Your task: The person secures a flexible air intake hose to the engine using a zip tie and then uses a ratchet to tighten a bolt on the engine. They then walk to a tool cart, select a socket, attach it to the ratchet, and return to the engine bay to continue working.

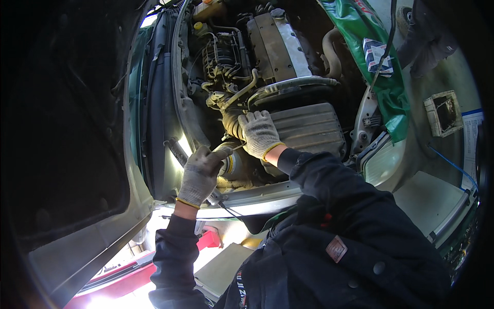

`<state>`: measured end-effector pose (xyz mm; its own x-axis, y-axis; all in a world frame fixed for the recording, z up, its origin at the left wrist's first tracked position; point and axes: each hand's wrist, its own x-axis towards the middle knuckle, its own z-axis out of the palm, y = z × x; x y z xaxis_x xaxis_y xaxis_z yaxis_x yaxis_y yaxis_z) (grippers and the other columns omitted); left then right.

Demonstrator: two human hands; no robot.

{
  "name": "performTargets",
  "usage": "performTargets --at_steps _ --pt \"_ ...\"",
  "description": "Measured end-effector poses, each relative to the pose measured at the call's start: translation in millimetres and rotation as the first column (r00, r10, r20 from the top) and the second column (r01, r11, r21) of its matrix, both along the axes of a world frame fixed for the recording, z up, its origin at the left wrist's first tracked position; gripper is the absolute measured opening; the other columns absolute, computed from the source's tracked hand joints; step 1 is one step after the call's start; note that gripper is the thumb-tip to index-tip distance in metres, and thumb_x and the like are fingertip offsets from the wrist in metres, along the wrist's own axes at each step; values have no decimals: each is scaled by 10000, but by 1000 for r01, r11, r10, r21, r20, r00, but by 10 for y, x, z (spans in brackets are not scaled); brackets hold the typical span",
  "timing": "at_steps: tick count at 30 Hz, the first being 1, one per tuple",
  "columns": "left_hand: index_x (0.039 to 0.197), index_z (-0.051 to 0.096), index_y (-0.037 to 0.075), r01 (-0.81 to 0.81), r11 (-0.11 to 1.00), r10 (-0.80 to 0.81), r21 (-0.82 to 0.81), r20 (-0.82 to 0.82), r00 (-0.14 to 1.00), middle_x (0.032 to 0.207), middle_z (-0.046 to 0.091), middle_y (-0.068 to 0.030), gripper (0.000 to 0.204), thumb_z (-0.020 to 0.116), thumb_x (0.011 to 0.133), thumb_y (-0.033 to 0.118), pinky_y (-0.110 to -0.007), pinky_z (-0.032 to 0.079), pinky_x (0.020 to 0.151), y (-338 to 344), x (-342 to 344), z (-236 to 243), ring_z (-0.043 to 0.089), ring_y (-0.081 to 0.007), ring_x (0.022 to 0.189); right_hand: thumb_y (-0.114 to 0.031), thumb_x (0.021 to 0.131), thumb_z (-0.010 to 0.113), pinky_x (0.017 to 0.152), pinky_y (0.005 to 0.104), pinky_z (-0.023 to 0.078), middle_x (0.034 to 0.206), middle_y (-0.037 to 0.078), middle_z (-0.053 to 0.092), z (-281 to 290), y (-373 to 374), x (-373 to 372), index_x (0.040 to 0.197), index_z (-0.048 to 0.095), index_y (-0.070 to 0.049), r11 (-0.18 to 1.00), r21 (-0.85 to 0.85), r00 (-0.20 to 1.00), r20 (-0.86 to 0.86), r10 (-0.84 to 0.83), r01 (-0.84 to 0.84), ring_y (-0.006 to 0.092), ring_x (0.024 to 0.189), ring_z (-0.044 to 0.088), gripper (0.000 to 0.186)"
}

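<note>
My left hand point(199, 176), in a grey knit glove with a yellow cuff edge, is closed around a tool whose handle is hidden. Its thin metal shaft point(239, 147) points to the right, toward my other hand. My right hand point(260, 135), gloved alike, has its fingers curled over the end of a ribbed air intake hose point(232, 122), with the thumb out of sight. Right beside it is the broad ribbed air filter housing point(309, 126). Below the shaft, a round duct point(229, 164) with a yellowish band is partly covered by my left hand.
The engine cover point(278, 45) and wiring lie farther back. The raised hood point(62, 118) fills the left. A green fender cover point(388, 98) carries a small box point(378, 56) on the right. Beyond it are a dirty square container point(443, 113) and a person's dark-clothed leg point(427, 41).
</note>
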<state>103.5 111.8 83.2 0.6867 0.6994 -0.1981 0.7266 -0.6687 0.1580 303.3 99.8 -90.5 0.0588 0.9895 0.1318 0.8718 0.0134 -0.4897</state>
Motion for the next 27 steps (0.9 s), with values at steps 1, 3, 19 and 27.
performTargets --at_steps 1,3,19,27 --pt "1347 742 4 -149 984 164 -93 186 969 1312 805 -232 396 804 1079 289 -454 631 980 -7 -5 -15 814 -369 1143 -363 794 948 1104 500 468 1285 124 731 0 2 -3 1462 667 -83 1000 5 1000 6 -9 9 314 1241 677 777" --pt "1348 736 14 -475 849 521 -232 214 826 1351 792 -259 410 829 1065 297 -497 642 973 -14 1 -53 821 -422 1158 -366 793 949 1103 501 467 1290 124 730 -7 3 -4 1455 667 -84 1000 20 1000 10 -21 21 313 1244 675 773" --pt "1391 738 49 212 950 -157 228 -237 959 1246 813 -158 387 834 1068 239 -432 654 862 -13 -18 -86 824 -277 990 -377 790 949 1087 500 470 1277 120 732 -16 5 2 1433 669 -81 1000 29 1000 6 -11 11 311 1229 680 761" --pt "1463 626 -5 -284 954 280 -95 -58 958 1325 813 -215 519 840 1044 213 -414 654 927 31 47 4 843 -304 1127 -382 788 953 1084 492 472 1275 115 740 17 4 11 1449 666 -80 1000 5 1000 10 -7 7 307 1232 685 782"
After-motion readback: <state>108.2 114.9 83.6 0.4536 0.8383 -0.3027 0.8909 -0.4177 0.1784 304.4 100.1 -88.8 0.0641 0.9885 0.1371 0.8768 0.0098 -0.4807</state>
